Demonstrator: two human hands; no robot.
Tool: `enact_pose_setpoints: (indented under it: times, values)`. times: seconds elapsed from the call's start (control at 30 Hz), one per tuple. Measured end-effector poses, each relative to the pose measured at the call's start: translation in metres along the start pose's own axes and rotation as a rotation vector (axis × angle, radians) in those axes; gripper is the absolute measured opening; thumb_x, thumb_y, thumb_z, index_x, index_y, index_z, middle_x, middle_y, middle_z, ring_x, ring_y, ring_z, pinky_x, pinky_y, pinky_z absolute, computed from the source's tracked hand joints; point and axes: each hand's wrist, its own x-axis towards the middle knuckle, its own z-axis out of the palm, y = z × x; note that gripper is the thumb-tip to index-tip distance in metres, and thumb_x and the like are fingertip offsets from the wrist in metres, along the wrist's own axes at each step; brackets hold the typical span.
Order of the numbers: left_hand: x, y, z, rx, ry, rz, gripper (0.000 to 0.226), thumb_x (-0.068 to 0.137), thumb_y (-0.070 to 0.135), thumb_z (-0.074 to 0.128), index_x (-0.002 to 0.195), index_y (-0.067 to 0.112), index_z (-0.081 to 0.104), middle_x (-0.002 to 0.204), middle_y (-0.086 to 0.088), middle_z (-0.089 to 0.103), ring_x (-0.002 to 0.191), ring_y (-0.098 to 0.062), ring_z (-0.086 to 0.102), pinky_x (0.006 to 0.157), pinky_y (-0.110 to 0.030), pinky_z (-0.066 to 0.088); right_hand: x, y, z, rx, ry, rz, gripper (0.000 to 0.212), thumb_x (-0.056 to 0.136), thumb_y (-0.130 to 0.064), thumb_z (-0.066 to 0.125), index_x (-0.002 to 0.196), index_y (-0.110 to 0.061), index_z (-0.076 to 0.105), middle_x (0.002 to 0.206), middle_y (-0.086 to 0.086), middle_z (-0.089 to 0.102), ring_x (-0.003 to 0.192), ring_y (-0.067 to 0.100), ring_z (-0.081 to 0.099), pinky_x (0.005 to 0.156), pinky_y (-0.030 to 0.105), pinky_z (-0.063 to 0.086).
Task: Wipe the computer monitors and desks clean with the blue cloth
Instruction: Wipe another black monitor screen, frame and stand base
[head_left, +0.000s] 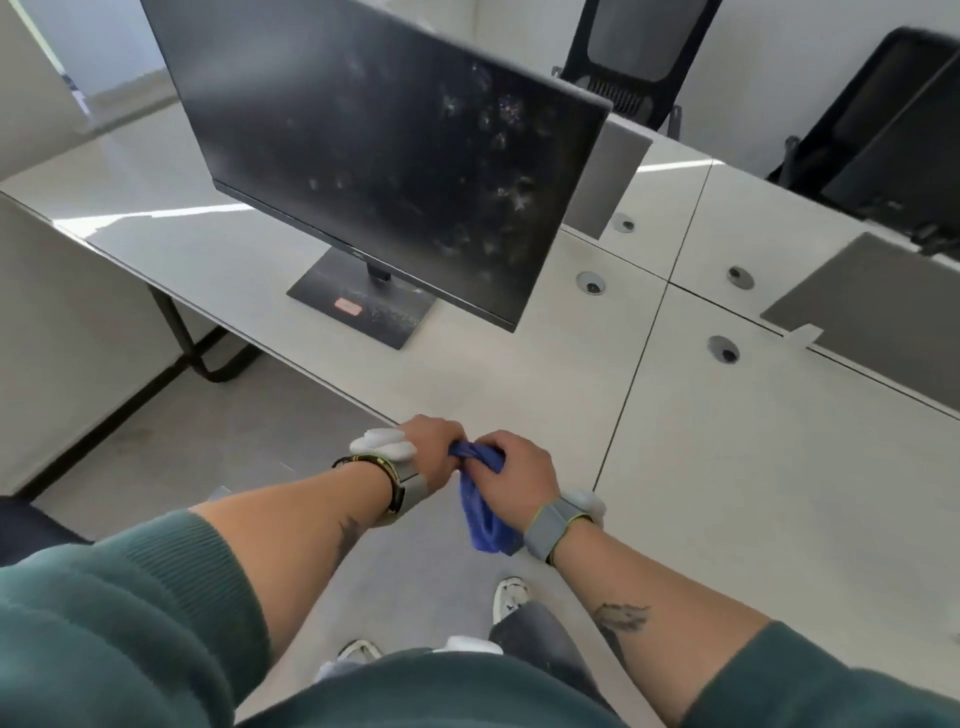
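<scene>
Blue cloth (480, 512) bunched in both hands, left hand (434, 452) and right hand (519, 475); bunched so, it may only smear the smudged monitor (374, 150).

Holds bunched blue cloth (485, 512) between left hand (431, 449) and right hand (519, 475) at near edge of pale counter (519, 374), tail hanging. Faces dark, smudge-spotted monitor (374, 145) standing there on its base.

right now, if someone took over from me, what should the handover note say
The left grip and right grip both hold the blue cloth, bunched between them by the near edge of the desk. The monitor stands on the desk, its screen smudged, mostly on the right. Nothing looks wiped yet. Left: wipe screen, then desk.
</scene>
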Motion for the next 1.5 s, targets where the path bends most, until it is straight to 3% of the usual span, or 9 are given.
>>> enact_pose_setpoints:
  times: [0.13,0.27,0.4,0.6,0.83,1.0,1.1,1.3,1.5]
  values:
    - [0.024,0.034,0.008,-0.163,0.028,-0.062,0.005,0.085,0.032,0.068,0.086,0.033,0.063,0.084,0.006,0.063,0.081,-0.020,0.060,0.069,-0.027,0.044,0.005,0.037,-0.031,-0.051,-0.064,-0.082,0.025,0.091,-0.028,0.060,0.115,-0.031,0.066,0.106,-0.004,0.072,0.098,0.021,0.063,0.084,0.031,0.048]
    - [0.057,0.079,0.031,-0.154,-0.007,-0.040,0.020,0.091,0.041,0.063,0.108,0.032,0.067,0.104,0.005,0.070,0.093,-0.021,0.063,0.079,-0.031,0.050,0.035,0.087,-0.074,-0.216,-0.061,-0.112,0.022,0.085,-0.031,0.057,0.101,-0.029,0.071,0.090,-0.002,0.073,0.093,0.028,0.062,0.079,0.034,0.048]
    - [0.089,0.104,0.051,0.018,0.023,-0.030,0.040,0.099,0.032,0.046,0.139,0.035,0.048,0.135,0.008,0.054,0.122,-0.020,0.053,0.097,-0.037,0.047,0.086,0.135,-0.120,-0.204,0.111,-0.052,0.009,0.084,-0.023,0.061,0.092,-0.023,0.064,0.080,-0.001,0.067,0.077,0.028,0.060,0.065,0.033,0.045]
    - [0.107,0.101,0.072,0.296,-0.072,-0.100,0.043,0.097,0.024,0.042,0.139,0.027,0.045,0.138,0.003,0.046,0.121,-0.022,0.047,0.098,-0.035,0.041,0.177,0.213,-0.139,-0.364,0.263,-0.015,0.024,0.091,-0.010,0.048,0.107,-0.016,0.065,0.101,0.009,0.067,0.092,0.036,0.055,0.069,0.033,0.039]
    - [0.111,0.102,0.084,0.358,-0.044,-0.200,0.041,0.092,0.022,0.045,0.131,0.030,0.051,0.130,0.006,0.047,0.115,-0.020,0.049,0.095,-0.032,0.039,0.131,0.188,-0.041,-0.336,-0.095,-0.599,0.042,0.072,-0.018,0.032,0.093,-0.014,0.067,0.090,0.006,0.067,0.071,0.032,0.058,0.068,0.033,0.045]
    - [0.123,0.105,0.071,0.353,-0.042,-0.202,0.052,0.094,0.022,0.042,0.146,0.027,0.040,0.143,0.007,0.040,0.126,-0.019,0.043,0.105,-0.033,0.035,0.200,0.206,-0.123,-0.245,0.256,-0.323,0.035,0.075,-0.008,0.035,0.092,-0.014,0.065,0.090,0.003,0.069,0.072,0.032,0.055,0.067,0.031,0.033]
    - [0.141,0.108,0.067,0.343,-0.033,-0.217,0.057,0.093,0.023,0.044,0.149,0.023,0.035,0.150,0.003,0.034,0.134,-0.023,0.037,0.109,-0.035,0.033,0.231,0.213,-0.126,-0.377,0.208,-0.169,0.025,0.076,0.001,0.047,0.092,-0.011,0.062,0.097,0.004,0.065,0.078,0.025,0.034,0.067,0.029,0.029]
    - [0.144,0.113,0.066,0.321,-0.007,-0.315,0.062,0.088,0.020,0.046,0.149,0.023,0.031,0.155,0.003,0.029,0.141,-0.022,0.031,0.112,-0.035,0.030,0.191,0.193,-0.064,-0.390,-0.038,-0.706,0.026,0.073,-0.006,0.040,0.081,-0.016,0.063,0.083,-0.005,0.064,0.067,0.018,0.027,0.051,0.029,0.034]
    - [0.151,0.093,0.064,0.271,-0.005,-0.407,0.073,0.092,0.018,0.042,0.158,0.016,0.010,0.165,0.000,0.010,0.152,-0.021,0.011,0.121,-0.035,0.017,0.303,0.150,-0.117,-0.241,0.159,-0.301,0.032,0.083,-0.014,0.045,0.105,-0.025,0.066,0.088,0.004,0.051,0.077,0.023,0.046,0.063,0.026,0.039]
